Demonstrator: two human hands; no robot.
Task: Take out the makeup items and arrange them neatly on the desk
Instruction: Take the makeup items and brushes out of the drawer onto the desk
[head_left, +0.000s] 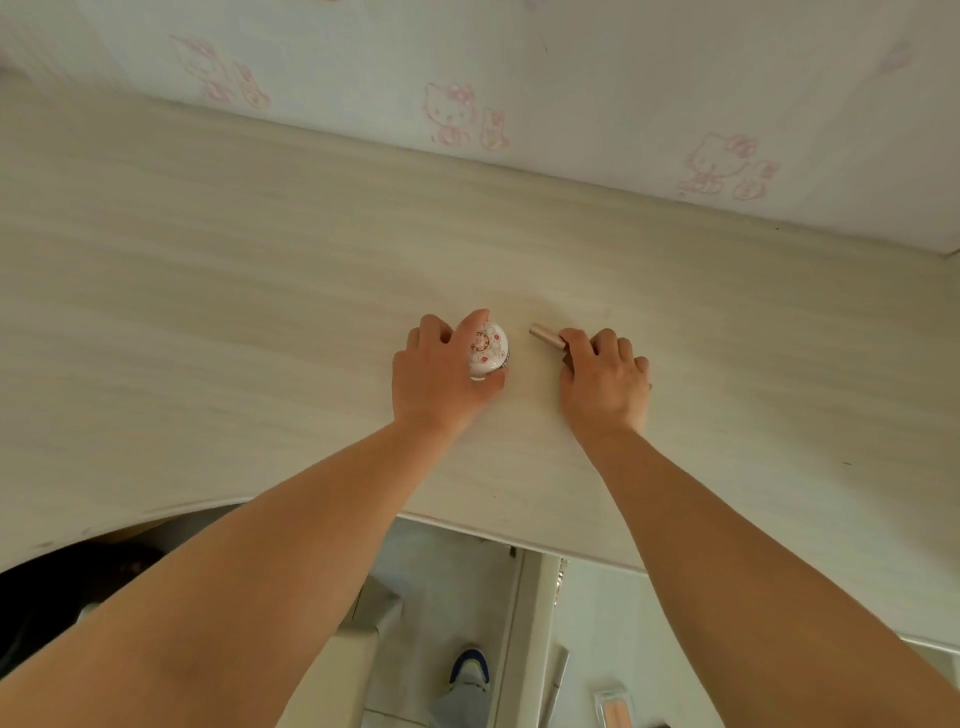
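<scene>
My left hand (441, 371) grips a round white compact (488, 349) with a pink pattern, set down on the pale wooden desk (234, 291) near its middle. Just to the right, my right hand (605, 382) holds a rose-gold lipstick tube (548, 336) by one end; the tube lies on the desk and points up-left toward the compact. Both hands rest on the desk surface, a small gap apart.
A wall with pink cartoon wallpaper (571, 78) backs the desk. Below the desk's front edge at the lower right, an open drawer (597, 623) shows a pink palette (615, 709) and a slim pen-like item (558, 675). A shoe (470, 670) is on the floor.
</scene>
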